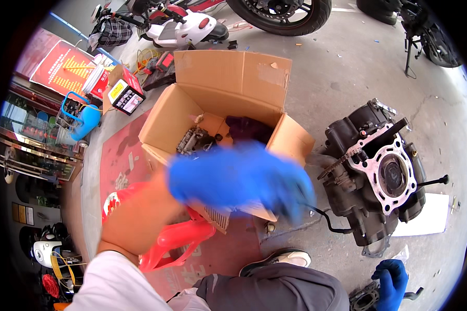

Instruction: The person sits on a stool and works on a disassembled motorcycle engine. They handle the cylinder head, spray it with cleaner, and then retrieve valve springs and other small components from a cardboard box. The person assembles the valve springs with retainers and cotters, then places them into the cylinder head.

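Observation:
My left hand [238, 179], in a blue glove, reaches across the front of an open cardboard box [233, 67]. Motion smears its fingers, and a dark blur at them cannot be told apart. Just right of these fingertips stands a motorcycle engine [342, 129], its cylinder opening and piston facing up and a black lever [332, 224] sticking out toward the hand. At the lower right my right hand [391, 284], also blue-gloved, has its fingers curled in beside a dark metal engine part [365, 299]. What those fingers hold, if anything, is hidden.
Inside the box lie metal parts [193, 140] and a dark cloth [246, 129]. A red plastic panel [184, 236] rests left of my legs. White paper [425, 217] lies under the engine. Farther off are a blue compressor [85, 123], a smaller box [125, 96] and a white scooter [184, 31].

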Action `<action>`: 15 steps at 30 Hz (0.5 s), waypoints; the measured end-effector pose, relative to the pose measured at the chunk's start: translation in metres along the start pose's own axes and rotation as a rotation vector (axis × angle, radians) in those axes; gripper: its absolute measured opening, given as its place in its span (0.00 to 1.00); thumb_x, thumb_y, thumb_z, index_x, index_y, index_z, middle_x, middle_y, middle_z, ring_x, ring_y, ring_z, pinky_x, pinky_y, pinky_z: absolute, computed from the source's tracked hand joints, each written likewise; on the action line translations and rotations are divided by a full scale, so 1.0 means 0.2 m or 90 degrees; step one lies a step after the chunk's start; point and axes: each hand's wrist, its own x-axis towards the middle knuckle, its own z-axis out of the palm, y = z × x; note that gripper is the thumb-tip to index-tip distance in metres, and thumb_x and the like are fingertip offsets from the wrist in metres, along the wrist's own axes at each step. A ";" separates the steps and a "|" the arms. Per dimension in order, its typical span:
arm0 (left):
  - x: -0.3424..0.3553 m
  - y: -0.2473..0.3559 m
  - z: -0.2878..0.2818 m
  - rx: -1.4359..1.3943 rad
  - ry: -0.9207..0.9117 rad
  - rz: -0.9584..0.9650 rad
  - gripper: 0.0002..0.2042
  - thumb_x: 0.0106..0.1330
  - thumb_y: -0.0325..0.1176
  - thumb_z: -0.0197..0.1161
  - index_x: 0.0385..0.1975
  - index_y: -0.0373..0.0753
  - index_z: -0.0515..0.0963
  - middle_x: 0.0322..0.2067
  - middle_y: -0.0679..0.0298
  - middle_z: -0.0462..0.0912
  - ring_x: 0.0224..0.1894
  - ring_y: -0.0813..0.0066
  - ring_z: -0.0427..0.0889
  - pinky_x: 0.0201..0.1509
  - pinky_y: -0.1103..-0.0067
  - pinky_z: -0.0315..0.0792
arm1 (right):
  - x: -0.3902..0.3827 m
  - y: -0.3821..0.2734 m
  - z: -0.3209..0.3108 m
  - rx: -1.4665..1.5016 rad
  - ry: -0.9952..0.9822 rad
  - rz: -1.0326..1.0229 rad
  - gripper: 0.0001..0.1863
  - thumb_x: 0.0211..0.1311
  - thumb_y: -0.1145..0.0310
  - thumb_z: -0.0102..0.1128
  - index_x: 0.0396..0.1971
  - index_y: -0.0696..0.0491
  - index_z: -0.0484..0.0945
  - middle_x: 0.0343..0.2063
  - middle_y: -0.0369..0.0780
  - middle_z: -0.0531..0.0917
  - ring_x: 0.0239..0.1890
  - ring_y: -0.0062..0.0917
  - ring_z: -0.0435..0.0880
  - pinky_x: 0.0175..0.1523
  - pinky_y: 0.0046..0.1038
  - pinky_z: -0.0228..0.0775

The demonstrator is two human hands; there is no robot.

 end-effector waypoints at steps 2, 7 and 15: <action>-0.23 -0.04 -0.28 -0.088 0.228 -0.204 0.12 0.73 0.35 0.55 0.47 0.34 0.77 0.41 0.59 0.85 0.41 0.74 0.85 0.42 0.79 0.79 | 0.03 -0.03 0.04 -0.011 -0.017 -0.016 0.10 0.68 0.77 0.53 0.45 0.61 0.79 0.35 0.38 0.81 0.37 0.21 0.78 0.45 0.24 0.71; -0.66 -0.92 -0.78 0.633 -0.074 -0.237 0.12 0.71 0.33 0.54 0.47 0.34 0.80 0.43 0.60 0.84 0.40 0.72 0.85 0.46 0.76 0.79 | 0.01 0.02 0.04 0.047 -0.023 0.015 0.11 0.68 0.77 0.52 0.47 0.61 0.78 0.35 0.38 0.81 0.37 0.21 0.77 0.45 0.24 0.71; -0.51 -1.41 -0.65 0.625 -0.099 -0.134 0.21 0.53 0.31 0.70 0.49 0.40 0.80 0.50 0.57 0.81 0.49 0.55 0.80 0.54 0.69 0.76 | -0.02 0.11 0.00 0.036 -0.013 0.048 0.11 0.68 0.77 0.55 0.48 0.61 0.78 0.36 0.37 0.81 0.37 0.20 0.78 0.44 0.23 0.72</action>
